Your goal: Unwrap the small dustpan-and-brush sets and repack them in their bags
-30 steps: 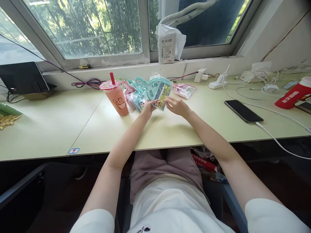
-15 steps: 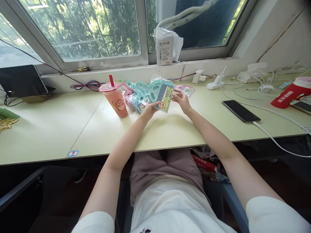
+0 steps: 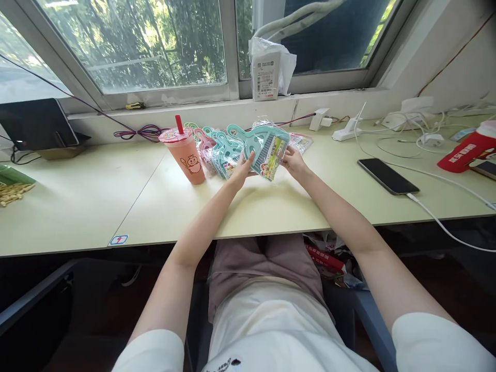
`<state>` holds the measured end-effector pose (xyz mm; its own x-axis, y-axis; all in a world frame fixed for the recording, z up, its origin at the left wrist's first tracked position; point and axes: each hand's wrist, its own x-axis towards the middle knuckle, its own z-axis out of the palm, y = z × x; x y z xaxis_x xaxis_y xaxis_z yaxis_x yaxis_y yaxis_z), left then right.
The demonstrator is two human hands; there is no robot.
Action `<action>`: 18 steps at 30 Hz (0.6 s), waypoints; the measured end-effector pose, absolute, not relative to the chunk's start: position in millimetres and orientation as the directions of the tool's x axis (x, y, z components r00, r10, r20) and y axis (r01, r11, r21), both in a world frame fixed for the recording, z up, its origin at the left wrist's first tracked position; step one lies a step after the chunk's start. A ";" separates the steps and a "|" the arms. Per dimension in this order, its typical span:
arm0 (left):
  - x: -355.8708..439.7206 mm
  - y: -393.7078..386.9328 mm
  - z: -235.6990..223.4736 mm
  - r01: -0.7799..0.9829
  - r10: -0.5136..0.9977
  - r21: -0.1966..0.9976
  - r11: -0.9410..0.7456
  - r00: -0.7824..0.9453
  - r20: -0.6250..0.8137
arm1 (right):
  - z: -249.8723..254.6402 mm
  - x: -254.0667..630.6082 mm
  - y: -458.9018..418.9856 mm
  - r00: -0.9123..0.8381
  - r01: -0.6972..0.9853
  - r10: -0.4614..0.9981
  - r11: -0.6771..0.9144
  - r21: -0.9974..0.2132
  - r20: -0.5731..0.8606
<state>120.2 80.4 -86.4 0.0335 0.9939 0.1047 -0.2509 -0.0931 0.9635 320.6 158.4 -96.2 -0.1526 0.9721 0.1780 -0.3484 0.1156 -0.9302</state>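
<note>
A teal mini dustpan and brush set in clear plastic, with grey bristles and a yellow label, is tilted above the table between my hands. My left hand is closed on its lower left side, thumb on top and fingers underneath. At its right edge, my right hand is closed on the plastic wrapper, its fingertips partly hidden behind the package. More wrapped teal sets lie just left of it, beside pink ones. Another pink package lies behind my right hand.
An orange cup with a red straw stands left of the packages. To the right, a black phone is on a charging cable, near a power strip and a red cup. A tablet stands far left.
The teal set has shifted right and turned slightly. My left thumb has come up over its front, and my right hand has moved from the label's face to the right edge.
</note>
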 end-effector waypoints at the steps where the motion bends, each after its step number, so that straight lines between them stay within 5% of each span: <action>1: 119.4 82.9 -85.8 -0.263 0.996 0.961 -0.086 -0.007 0.087 | -95.0 321.3 158.7 -0.154 -0.348 0.971 0.122 -0.929 0.185; 8: 113.9 89.6 -73.5 -0.318 0.976 0.945 -0.081 -0.218 0.011 | -82.5 329.3 154.2 -0.206 -0.322 0.949 0.163 -0.933 0.237; 18: 125.1 83.6 -67.8 -0.355 0.957 0.932 -0.072 -0.289 -0.036 | -75.5 346.4 160.6 -0.178 -0.263 0.961 0.161 -0.951 0.212</action>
